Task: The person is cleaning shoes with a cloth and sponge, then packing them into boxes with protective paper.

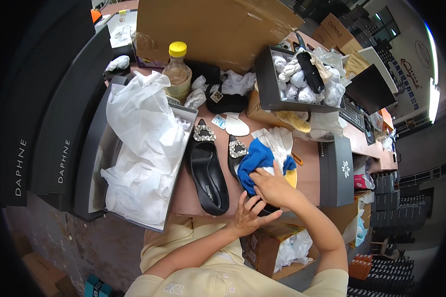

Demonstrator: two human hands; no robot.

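Two black pointed pumps with square jewelled buckles lie on the pinkish table. The left pump (207,173) rests by itself, its toe pointing away from me. Over the right pump (234,154) my right hand (270,187) presses a bunched blue, white and yellow cloth (256,161), its fingers closed on the fabric. My left hand (250,214) is at that pump's heel end, fingers curled about it. Cloth and hands cover most of the right pump. A white crumpled cloth or paper (277,141) lies just beyond the blue cloth.
To the left an open grey shoebox (96,163) holds white tissue paper (139,143). Behind stand a yellow-capped bottle (177,69) and a box of paper wads (267,81). A closed grey shoebox (337,171) stands right, near an orange cutter (297,158). An open carton (267,255) sits below the table edge.
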